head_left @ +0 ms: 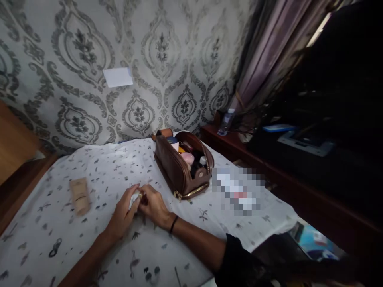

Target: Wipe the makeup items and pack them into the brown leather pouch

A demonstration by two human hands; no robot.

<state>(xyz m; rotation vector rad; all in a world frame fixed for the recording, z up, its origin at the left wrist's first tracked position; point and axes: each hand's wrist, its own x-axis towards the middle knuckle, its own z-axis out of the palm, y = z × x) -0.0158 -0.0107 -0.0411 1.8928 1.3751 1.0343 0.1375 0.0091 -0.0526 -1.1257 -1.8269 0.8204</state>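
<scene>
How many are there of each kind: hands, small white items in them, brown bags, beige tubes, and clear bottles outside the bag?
Hands: 2 (left hand, right hand)
Small white item: 1
Brown bag: 1
Beige tube: 1
Clear bottle: 1
Total: 6

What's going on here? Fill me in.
A person's left hand holds a small white object, mostly hidden, while the right hand has its fingers at the object's yellowish end. Beyond them, a brown leather zip bag stands open with small items inside. A tan squeeze tube lies to the left on a white patterned cloth.
</scene>
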